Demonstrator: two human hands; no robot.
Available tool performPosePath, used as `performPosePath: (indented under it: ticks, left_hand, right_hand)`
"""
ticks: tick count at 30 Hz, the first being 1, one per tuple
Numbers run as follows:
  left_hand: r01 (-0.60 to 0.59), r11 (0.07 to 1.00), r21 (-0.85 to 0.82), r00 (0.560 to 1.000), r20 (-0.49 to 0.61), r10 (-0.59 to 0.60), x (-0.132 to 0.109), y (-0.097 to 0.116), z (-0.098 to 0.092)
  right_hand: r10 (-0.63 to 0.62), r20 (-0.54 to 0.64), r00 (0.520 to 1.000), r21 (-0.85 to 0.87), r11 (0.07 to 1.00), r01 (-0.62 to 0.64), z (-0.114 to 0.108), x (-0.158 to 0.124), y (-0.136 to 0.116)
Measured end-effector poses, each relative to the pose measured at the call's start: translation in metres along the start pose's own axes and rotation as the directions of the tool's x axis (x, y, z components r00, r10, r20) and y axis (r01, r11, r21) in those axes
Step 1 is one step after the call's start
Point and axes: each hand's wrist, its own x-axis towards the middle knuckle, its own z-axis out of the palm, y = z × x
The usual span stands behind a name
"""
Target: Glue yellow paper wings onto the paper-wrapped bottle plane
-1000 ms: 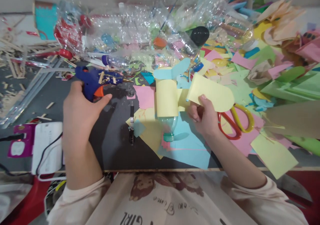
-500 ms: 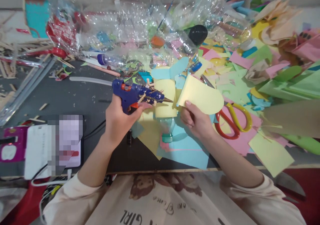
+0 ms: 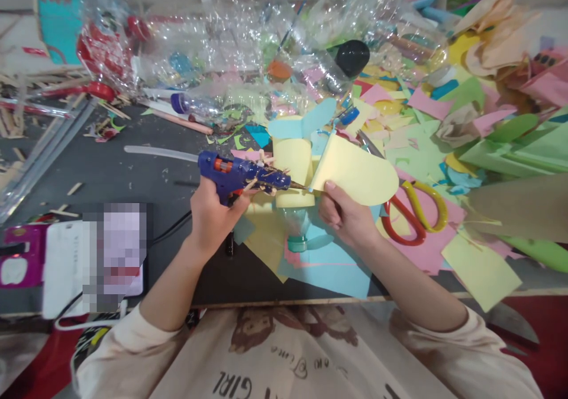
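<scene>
My left hand grips a blue hot glue gun with a clear glue stick sticking out of its back. Its nozzle touches the left edge of a yellow paper piece with a rounded end, which my right hand pinches from below. Behind the nozzle stands an upturned plastic bottle wrapped in yellow paper, its green cap down on the table. Light blue paper shapes stick out at the bottle's top.
Red-and-yellow scissors lie right of my right hand. Coloured paper scraps cover the right side of the dark table. Crumpled clear plastic bottles pile at the back. A black pen lies under my left hand; a white device with cables sits left.
My left hand lifted the glue gun from the table's left and carried it right until its nozzle reached the yellow paper's edge. My right hand kept holding that paper, shifting slightly left.
</scene>
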Motion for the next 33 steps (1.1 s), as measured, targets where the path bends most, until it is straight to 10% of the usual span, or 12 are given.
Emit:
performPosePath:
  ticks: [33]
  left_hand:
    - [-0.064, 0.996, 0.056, 0.997, -0.046, 0.066, -0.0003, -0.0021, -0.0015]
  right_hand:
    - [-0.017, 0.035, 0.999, -0.064, 0.998, 0.019, -0.0049, -0.0025, 0.0041]
